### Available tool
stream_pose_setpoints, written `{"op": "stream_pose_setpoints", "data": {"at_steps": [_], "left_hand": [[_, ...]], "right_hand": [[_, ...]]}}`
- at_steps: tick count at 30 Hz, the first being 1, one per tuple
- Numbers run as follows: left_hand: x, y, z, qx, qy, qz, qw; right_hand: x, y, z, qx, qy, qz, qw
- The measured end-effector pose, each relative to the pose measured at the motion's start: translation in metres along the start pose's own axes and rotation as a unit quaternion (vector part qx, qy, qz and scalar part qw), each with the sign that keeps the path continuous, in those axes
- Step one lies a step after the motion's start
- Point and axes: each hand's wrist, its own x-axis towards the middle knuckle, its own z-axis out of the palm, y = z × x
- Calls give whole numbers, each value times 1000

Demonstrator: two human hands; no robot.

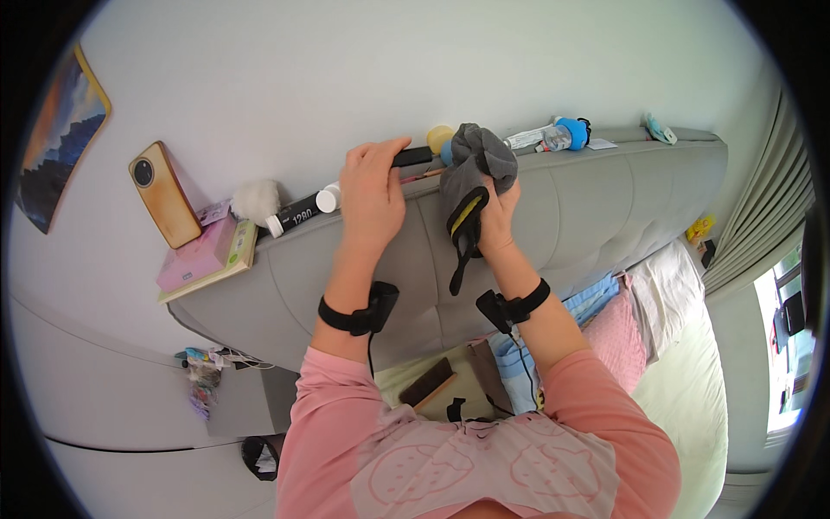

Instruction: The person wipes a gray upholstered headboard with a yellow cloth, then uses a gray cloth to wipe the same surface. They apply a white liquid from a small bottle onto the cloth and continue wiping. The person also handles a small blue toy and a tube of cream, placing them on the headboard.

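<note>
My left hand (373, 191) is at the top of the grey padded headboard (408, 240). Its fingers and thumb are around the near end of a dark oblong object (413, 156), whose kind I cannot make out. My right hand (498, 217) grips a bunched grey cleaning cloth (476, 159) with black edging, a yellow inner side and a hanging black loop. Behind the cloth, a yellow round item (439, 138) and a blue one are partly hidden. Thin pencil-like sticks (425, 175) lie between the hands. Beside my left hand is a white-capped bottle (329, 197).
Along the ledge are a black tube (298, 214), a white fluffy ball (257, 202), a phone (165, 194) leaning above a pink box (198, 253), and a blue-topped clear bottle (564, 136). Below, a bed brush (428, 383) and a pink pillow (619, 331) rest on the bed.
</note>
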Motion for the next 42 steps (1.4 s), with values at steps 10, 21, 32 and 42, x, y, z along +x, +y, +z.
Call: {"op": "stream_pose_setpoints", "data": {"at_steps": [10, 21, 32, 42], "left_hand": [[-4, -20, -5, 200, -121, -11, 972], [-8, -20, -2, 265, -129, -48, 954], [10, 35, 17, 95, -199, -63, 973], [16, 50, 89, 104, -145, -31, 984]], "right_hand": [[-1, -3, 2, -40, -8, -47, 998], [1, 5, 1, 0, -3, -32, 999], [20, -36, -60, 10, 126, -8, 992], [46, 6, -103, -230, 82, -49, 968]]}}
